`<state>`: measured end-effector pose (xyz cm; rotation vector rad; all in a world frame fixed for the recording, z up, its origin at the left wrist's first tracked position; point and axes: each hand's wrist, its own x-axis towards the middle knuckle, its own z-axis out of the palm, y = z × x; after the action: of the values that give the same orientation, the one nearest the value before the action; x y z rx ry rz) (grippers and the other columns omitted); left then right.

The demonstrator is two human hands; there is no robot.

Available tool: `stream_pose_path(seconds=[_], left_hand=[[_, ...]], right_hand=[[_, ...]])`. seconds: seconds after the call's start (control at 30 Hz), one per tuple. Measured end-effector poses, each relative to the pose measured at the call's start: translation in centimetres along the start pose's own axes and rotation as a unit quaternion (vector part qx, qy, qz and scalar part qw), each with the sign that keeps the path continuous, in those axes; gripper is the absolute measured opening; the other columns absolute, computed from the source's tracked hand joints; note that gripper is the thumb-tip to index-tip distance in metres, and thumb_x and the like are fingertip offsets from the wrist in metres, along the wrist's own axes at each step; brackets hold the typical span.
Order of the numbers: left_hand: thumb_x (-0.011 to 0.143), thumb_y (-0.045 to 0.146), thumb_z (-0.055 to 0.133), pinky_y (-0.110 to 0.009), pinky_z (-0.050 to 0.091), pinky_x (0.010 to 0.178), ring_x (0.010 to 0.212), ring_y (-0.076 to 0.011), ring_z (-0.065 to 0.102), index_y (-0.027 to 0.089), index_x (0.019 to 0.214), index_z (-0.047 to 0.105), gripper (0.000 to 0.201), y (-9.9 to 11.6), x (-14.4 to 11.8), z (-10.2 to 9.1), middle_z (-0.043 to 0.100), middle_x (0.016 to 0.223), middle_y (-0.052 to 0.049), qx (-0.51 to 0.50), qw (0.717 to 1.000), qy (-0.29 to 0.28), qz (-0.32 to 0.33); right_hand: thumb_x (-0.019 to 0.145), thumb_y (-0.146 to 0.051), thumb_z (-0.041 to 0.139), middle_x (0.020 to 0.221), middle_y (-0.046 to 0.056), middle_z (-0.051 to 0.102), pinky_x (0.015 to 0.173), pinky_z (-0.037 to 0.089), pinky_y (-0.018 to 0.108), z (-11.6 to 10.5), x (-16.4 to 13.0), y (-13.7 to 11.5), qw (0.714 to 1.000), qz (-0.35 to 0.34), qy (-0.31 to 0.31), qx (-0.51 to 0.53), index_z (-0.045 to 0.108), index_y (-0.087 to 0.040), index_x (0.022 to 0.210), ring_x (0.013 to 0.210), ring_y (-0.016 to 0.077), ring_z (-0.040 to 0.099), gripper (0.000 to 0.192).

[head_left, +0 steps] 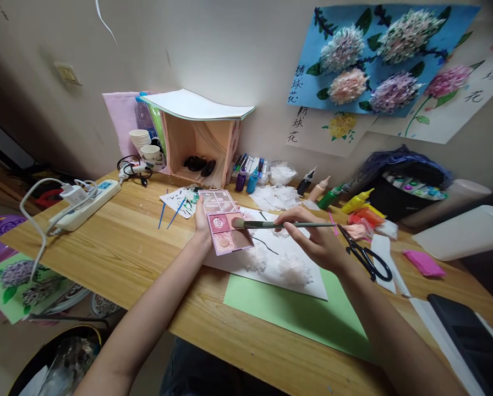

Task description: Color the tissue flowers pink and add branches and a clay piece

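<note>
My left hand (pixel 203 223) is closed around an open pink makeup palette (pixel 224 241), its lid tilted up at the back. My right hand (pixel 308 234) grips the long handle of a brush (pixel 263 224), whose bristles meet or hover just over a pan in the palette; contact is hard to tell. Below lies white paper (pixel 316 290) with fluffy white paper flowers (pixel 294 269) and a dark drawn stem. Part of the sheet is hidden by the palette and my right hand. Green paper (pixel 271 308) sits under the white sheet.
Black scissors (pixel 366 258) lie to the right, near a pink packet (pixel 423 264) and a dark phone (pixel 469 335). Paint bottles (pixel 331 196) and white tissue scraps (pixel 275 197) are along the back. A power strip (pixel 85 206) rests at left, beside thin blue sticks (pixel 175 213).
</note>
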<state>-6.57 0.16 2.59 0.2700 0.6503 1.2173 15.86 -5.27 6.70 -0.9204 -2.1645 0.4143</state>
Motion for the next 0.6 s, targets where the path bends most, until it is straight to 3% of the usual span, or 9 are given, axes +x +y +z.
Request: stream_pose_path(seconds=[0.23,0.43,0.6], left_hand=[[0.084,0.065,0.025,-0.044,0.051,0.069,0.066,-0.0286,0.065,0.006,0.102,0.062,0.072,-0.25,-0.20,0.19,0.068,0.074,-0.016,0.003,1.000,-0.018,-0.024],[0.085,0.061,0.028,-0.043,0.051,0.075,0.074,-0.0279,0.067,0.007,0.108,0.062,0.068,-0.44,0.11,-0.02,0.070,0.081,-0.015,-0.010,0.998,-0.056,-0.001],[0.083,0.062,0.031,-0.044,0.052,0.073,0.075,-0.0299,0.067,0.004,0.105,0.063,0.070,-0.57,0.15,-0.26,0.070,0.085,-0.019,0.011,0.998,-0.059,-0.031]], right_hand=[[0.093,-0.027,0.046,0.079,0.003,0.062,0.071,0.045,0.031,-0.37,-0.10,0.31,0.997,0.047,0.020,0.062,0.059,-0.021,0.094,0.077,0.0166,0.059,0.015],[0.092,-0.033,0.048,0.083,0.003,0.062,0.072,0.049,0.033,-0.03,0.15,0.33,0.969,0.077,0.145,0.185,0.060,-0.022,0.096,0.075,0.0170,0.063,0.016],[0.092,-0.034,0.049,0.072,0.001,0.063,0.067,0.047,0.030,0.47,-0.07,-0.06,0.984,0.085,0.128,0.088,0.060,-0.021,0.087,0.070,0.0163,0.062,0.017]])
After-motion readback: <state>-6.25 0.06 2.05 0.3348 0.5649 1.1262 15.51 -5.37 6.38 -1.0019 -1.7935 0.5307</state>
